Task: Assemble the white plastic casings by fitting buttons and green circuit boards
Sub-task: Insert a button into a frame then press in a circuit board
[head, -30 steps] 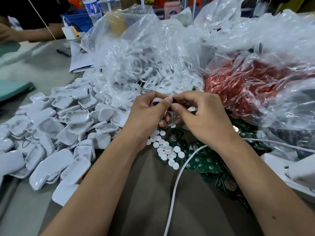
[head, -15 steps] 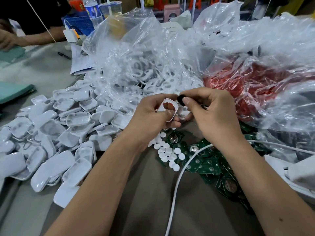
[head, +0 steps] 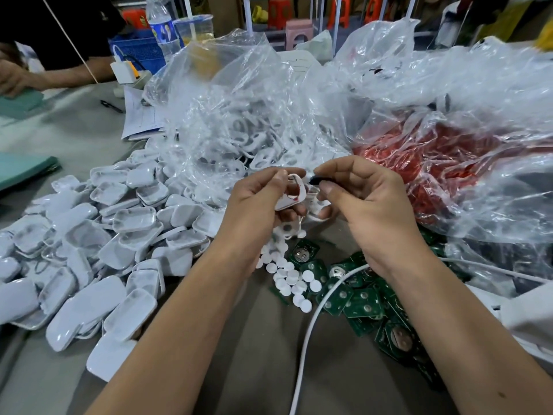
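Casing front point(head: 291, 193), white with cut-out holes, sits pinched in our left hand point(head: 257, 202) above the middle of the bench point(head: 74, 127), a red button seemingly already seated in it. Our right hand point(head: 362, 205) pinches a small black button point(head: 316, 180) just beside the casing, not yet fitted. Green circuit boards point(head: 353, 301) and white discs point(head: 287, 274) lie below our hands. We judge this unit barely begun; its board is still to go in, and the pile of casing shells point(head: 119, 235) along the left waits.
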`<state>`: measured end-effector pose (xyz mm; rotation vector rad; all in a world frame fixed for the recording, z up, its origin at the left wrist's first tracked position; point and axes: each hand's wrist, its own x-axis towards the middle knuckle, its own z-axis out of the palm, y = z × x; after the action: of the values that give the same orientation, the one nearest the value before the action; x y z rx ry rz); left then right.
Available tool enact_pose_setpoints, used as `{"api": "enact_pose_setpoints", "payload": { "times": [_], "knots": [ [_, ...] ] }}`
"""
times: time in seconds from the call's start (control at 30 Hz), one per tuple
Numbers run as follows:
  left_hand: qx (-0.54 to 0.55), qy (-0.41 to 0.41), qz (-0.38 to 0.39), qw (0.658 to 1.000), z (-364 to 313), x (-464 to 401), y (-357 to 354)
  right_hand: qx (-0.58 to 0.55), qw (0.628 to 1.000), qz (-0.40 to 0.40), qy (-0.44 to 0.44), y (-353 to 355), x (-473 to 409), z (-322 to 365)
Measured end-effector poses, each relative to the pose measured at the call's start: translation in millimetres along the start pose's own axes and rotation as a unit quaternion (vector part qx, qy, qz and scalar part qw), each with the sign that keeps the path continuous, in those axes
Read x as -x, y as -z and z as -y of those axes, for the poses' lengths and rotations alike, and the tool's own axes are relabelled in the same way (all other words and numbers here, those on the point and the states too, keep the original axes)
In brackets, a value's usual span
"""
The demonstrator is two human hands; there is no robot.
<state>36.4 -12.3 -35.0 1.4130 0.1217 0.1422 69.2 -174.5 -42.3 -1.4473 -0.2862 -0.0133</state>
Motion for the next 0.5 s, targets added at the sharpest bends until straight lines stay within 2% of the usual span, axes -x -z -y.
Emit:
{"api": "enact_pose_setpoints", "payload": {
  "times": [0.17,0.3,0.4,0.5],
  "knots": [
    [0.107,0.033,-0.016,0.994,-3.6,-3.5,4.2,-0.058,0.998,0.016,-0.033,-1.7,2.8,2.4],
    [0.138,0.036,0.015,0.99,-5.0,-4.1,12.9,-0.065,0.997,0.022,-0.042,-2.3,3.2,1.5],
    [0.031,-0.021,0.013,0.999,-4.6,-4.0,18.4,-0.026,0.999,0.021,-0.019,-1.2,4.4,-0.2],
    [-0.079,-0.08,0.011,0.994,-6.8,-4.1,24.4,0.024,1.0,0.005,0.002,-0.7,4.5,-3.3]
  ]
}}
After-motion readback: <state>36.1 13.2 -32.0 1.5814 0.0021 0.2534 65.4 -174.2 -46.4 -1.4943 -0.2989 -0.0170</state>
